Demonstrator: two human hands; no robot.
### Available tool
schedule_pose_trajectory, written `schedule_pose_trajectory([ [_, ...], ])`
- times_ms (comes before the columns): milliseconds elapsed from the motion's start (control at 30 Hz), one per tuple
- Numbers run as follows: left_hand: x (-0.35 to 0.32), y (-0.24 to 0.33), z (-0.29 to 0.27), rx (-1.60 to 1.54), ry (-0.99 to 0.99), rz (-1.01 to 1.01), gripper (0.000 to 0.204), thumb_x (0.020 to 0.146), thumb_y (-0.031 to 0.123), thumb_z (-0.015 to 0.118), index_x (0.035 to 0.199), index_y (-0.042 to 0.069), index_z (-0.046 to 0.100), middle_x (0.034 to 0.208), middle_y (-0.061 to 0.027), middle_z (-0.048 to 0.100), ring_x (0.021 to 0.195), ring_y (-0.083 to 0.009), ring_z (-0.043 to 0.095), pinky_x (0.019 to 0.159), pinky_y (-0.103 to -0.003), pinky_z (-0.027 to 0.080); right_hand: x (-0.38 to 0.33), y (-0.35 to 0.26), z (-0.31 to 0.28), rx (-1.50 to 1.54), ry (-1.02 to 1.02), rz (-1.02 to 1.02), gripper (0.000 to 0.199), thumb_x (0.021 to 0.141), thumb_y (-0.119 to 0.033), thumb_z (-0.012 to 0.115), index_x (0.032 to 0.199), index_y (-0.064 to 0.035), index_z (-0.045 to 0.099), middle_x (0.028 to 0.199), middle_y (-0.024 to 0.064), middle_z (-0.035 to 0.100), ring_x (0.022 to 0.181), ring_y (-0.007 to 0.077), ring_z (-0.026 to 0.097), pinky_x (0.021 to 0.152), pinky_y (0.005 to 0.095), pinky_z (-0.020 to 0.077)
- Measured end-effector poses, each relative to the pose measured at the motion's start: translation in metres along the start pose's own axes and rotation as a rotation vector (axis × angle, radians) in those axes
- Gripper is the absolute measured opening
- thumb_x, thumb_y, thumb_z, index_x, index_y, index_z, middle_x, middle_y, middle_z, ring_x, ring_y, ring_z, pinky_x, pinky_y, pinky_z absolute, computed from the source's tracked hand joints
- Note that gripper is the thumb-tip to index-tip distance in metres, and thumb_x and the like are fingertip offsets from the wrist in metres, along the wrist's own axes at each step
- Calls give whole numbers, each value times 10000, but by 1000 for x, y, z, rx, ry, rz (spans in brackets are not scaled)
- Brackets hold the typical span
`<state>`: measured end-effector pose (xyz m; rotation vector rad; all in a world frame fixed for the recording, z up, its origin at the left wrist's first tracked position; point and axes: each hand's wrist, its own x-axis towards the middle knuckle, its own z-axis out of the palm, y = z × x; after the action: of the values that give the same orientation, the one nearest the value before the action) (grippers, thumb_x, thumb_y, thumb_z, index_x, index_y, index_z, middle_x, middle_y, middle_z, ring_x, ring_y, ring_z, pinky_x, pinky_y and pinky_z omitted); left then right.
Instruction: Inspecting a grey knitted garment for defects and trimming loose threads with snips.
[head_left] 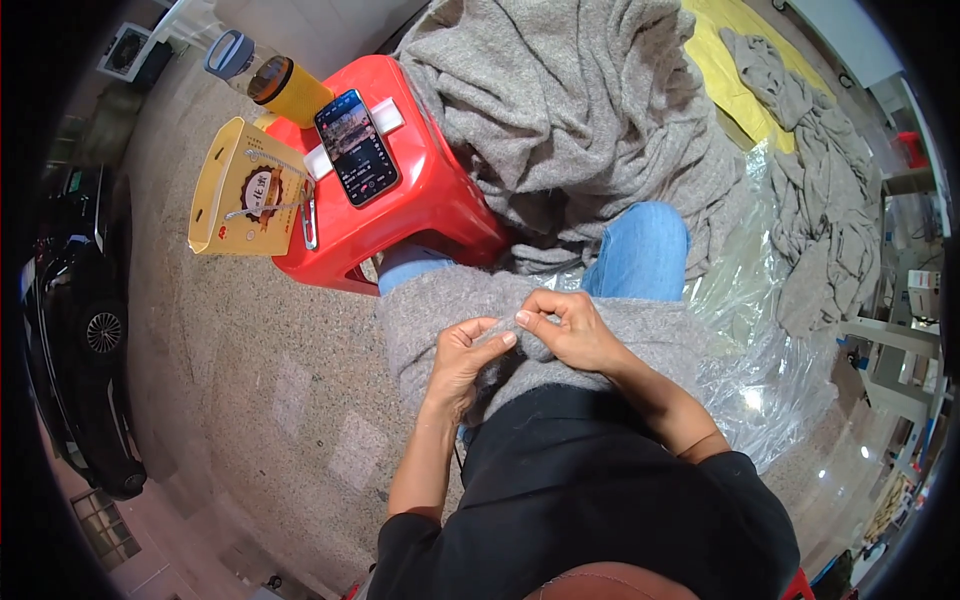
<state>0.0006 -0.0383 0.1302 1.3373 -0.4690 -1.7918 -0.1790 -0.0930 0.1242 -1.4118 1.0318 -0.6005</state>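
While pinching, both hands [520, 345] curl.

Black short-sleeved top, blue jeans, bare forearms, no rings or watch visible

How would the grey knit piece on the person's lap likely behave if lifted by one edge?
The grey knit piece would probably flop and sag: it drapes over the knees and bunches where the left hand and right hand pinch it. Likely light, not slippery.

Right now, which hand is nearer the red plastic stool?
Left. The left hand pinches the grey knit fabric just below the red plastic stool; the right hand sits farther right.
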Motion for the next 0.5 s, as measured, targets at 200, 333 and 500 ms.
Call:
schedule_pose_trajectory([
  [200, 10, -25, -2, 194, 215, 306, 102, 777, -69, 643, 846, 5, 640, 816, -41, 658, 708, -79, 599, 670, -208, 484, -5, -3, 5, -314, -46, -273, 142, 892, -184, 561, 869, -45, 579, 746, 160, 604, 705, 372, 599, 588, 433, 458],
  [333, 12, -37, 8, -22, 282, 394, 112, 777, -88, 623, 852, -7, 641, 782, -29, 642, 670, -58, 568, 627, -193, 457, -3, -8, 4, -356, -32, -390, 123, 876, -124, 589, 816, -24, 550, 680, 154, 556, 627, 358, 575, 532, 416, 426],
  [500, 20, -46, 15, -95, 358, 478, 105, 774, -85, 613, 850, -17, 639, 742, -6, 618, 605, -33, 525, 532, -172, 405, -4, -2, 10, -321, -25, -434, 141, 881, -134, 573, 819, -23, 512, 720, 166, 587, 643, 373, 589, 523, 445, 440],
])
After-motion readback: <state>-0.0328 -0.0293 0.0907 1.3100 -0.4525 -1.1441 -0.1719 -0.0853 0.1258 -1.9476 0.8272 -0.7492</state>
